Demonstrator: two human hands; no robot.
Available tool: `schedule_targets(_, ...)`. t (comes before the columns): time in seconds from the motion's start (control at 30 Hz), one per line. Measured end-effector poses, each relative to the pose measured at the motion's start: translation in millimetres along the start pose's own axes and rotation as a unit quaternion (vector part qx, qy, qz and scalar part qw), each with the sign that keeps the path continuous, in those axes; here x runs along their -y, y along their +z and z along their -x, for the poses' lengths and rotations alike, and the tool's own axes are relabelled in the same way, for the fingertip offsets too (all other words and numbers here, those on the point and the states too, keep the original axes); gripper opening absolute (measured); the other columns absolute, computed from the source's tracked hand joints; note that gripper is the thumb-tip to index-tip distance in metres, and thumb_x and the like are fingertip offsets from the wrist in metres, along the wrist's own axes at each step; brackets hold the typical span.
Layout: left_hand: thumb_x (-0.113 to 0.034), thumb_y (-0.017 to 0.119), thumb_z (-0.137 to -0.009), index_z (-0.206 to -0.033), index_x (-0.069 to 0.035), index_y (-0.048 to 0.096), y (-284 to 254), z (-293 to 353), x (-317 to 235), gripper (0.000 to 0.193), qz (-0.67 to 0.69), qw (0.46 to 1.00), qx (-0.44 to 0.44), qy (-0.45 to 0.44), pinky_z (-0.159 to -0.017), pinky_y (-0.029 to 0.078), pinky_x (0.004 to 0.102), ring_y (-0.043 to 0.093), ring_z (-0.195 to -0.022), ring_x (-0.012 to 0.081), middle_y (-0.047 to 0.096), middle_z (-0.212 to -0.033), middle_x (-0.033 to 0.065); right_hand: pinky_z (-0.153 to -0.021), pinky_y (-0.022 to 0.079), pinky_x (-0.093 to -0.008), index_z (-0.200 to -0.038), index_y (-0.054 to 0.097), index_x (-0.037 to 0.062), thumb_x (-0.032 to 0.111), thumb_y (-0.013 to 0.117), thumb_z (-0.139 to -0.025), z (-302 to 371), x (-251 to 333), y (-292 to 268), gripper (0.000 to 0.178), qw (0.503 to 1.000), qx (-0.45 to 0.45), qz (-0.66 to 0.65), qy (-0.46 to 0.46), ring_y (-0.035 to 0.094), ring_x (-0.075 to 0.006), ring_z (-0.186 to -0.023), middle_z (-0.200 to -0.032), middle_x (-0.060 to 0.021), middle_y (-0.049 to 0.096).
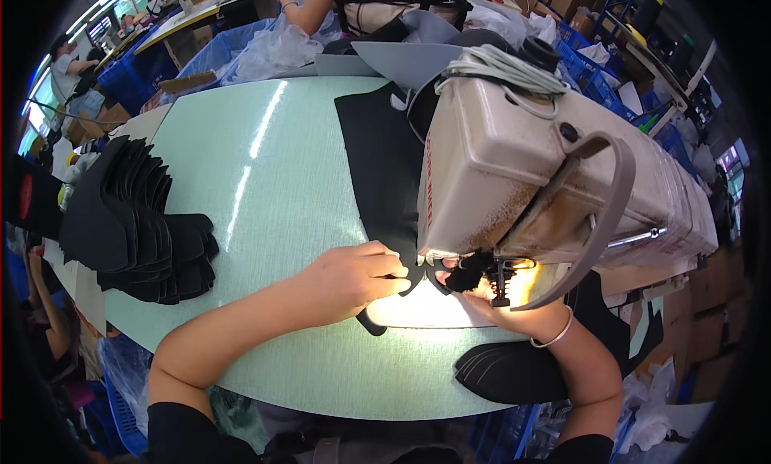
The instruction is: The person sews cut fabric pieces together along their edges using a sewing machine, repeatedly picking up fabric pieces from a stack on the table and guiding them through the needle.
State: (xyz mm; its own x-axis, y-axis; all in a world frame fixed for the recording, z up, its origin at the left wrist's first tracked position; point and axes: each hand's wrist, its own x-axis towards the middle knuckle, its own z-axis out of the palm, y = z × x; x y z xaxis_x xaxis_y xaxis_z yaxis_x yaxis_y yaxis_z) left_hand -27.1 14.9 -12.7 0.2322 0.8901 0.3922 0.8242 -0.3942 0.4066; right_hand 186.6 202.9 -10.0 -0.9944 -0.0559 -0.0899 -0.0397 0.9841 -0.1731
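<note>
A beige industrial sewing machine (514, 143) stands at the right of the pale green table, its lamp lighting the area by the needle. Just left of the needle, my left hand (357, 279) is closed, its fingers pinching the edge of a black cut piece (415, 281). My right hand (474, 291) reaches in beneath the machine head, with its fingertips closed on the same black work beside the needle. Machine parts and a fuzzy black tuft (470, 273) hide some of its fingers. A long black sheet (377, 167) lies behind, along the machine's left side.
Stacked black cut pieces (132, 223) lie at the left of the table (273, 183). Nearer me, by my right forearm, is a smaller fanned stack (514, 372). A curved grey lever (614, 199) hangs off the machine. Across the table shows another person's arm (313, 10).
</note>
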Motion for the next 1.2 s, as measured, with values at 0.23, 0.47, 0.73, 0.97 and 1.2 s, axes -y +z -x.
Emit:
schedule_targets(0.23,0.004,0.065,-0.067,-0.094,-0.003,0.065,-1,-4,1,0.028,-0.036,0.999,0.000,-0.016,-0.074,0.053,0.0282,0.058,-0.093,0.0212,0.061,-0.101,0.0028,-0.101,0.043,-0.0318,-0.133,0.044,0.0055,0.019,0.043,-0.095,0,3,-6,0.041,0.990,0.075,-0.096,0.071,0.051,-0.0213,-0.120,-0.133,-0.0085,0.051)
schedule_targets(0.47,0.003,0.062,-0.069,-0.098,0.002,0.064,2,-6,0,0.029,-0.042,0.998,0.020,-0.033,-0.080,0.051,0.0294,0.056,-0.096,0.0227,0.061,-0.104,0.0066,-0.101,0.043,-0.0325,-0.131,0.044,0.0019,0.019,0.045,-0.092,-21,22,-53,0.043,0.970,0.205,-0.048,0.125,0.052,-0.0219,-0.118,-0.129,-0.0110,0.053)
schedule_targets(0.73,-0.002,0.059,-0.071,-0.109,0.009,0.059,2,-11,-2,0.039,-0.041,0.998,-0.002,-0.049,-0.093,0.046,0.0362,0.055,-0.104,0.0302,0.059,-0.113,0.0177,-0.112,0.030,-0.0321,-0.138,0.035,-0.0053,0.023,0.024,-0.096,-14,-2,2,0.051,0.963,0.079,-0.237,0.100,0.037,-0.0205,-0.135,-0.143,-0.0135,0.040)
schedule_targets(0.97,-0.005,0.061,-0.071,-0.111,0.005,0.057,28,-3,9,0.042,-0.098,0.993,-0.061,0.019,-0.097,0.042,0.0393,0.052,-0.109,0.0316,0.055,-0.115,0.0161,-0.079,0.047,-0.0324,-0.107,0.054,0.0032,0.017,0.054,-0.084,0,-13,32,0.027,0.997,-0.071,0.012,0.019,0.058,-0.0225,-0.092,-0.097,-0.0090,0.056)
schedule_targets(1.2,-0.013,0.058,-0.087,-0.121,-0.001,0.055,-44,22,-29,0.036,0.003,0.975,0.171,-0.142,-0.102,0.038,0.0422,0.051,-0.117,0.0286,0.056,-0.123,0.0142,-0.085,0.048,-0.0379,-0.128,0.054,0.0072,0.012,0.063,-0.081,11,21,-33,0.048,0.998,-0.050,-0.043,0.018,0.061,-0.0318,-0.099,-0.113,-0.0156,0.062)
